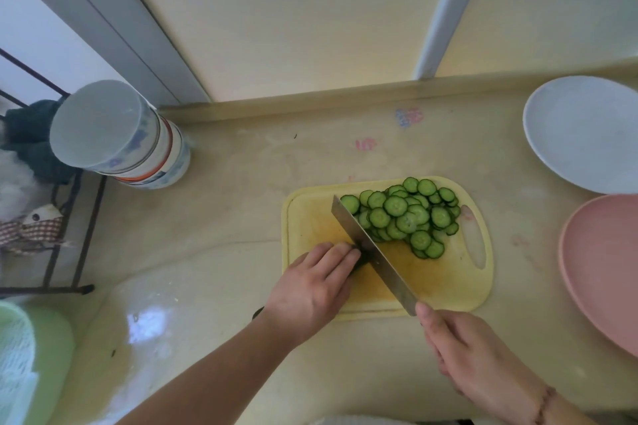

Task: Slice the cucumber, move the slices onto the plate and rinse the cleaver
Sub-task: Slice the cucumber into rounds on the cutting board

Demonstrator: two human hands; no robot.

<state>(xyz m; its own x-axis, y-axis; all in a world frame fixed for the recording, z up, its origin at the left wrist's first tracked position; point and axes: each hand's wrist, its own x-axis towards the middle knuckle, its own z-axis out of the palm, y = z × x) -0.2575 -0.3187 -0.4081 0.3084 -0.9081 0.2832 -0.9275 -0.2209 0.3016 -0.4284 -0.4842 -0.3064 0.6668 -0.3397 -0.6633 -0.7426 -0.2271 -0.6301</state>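
The left hand (pixel 317 283) curls its fingers over the last dark cucumber stub (pixel 359 260), pinning it to the yellow cutting board (pixel 448 286); the stub is mostly hidden. Against those fingertips stands the cleaver (pixel 373 257), its handle hidden in the gripping right hand (pixel 466 352). Slices (pixel 404 216) heap at the board's one o'clock. The white plate (pixel 580 131) lies at two o'clock, cut off by the frame.

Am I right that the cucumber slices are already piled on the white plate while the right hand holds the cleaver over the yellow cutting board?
Not quite. The head view shows the cucumber slices piled on the yellow cutting board itself; the white plate at the counter's far right holds none. The rest stands: the right hand holds the cleaver over the board.
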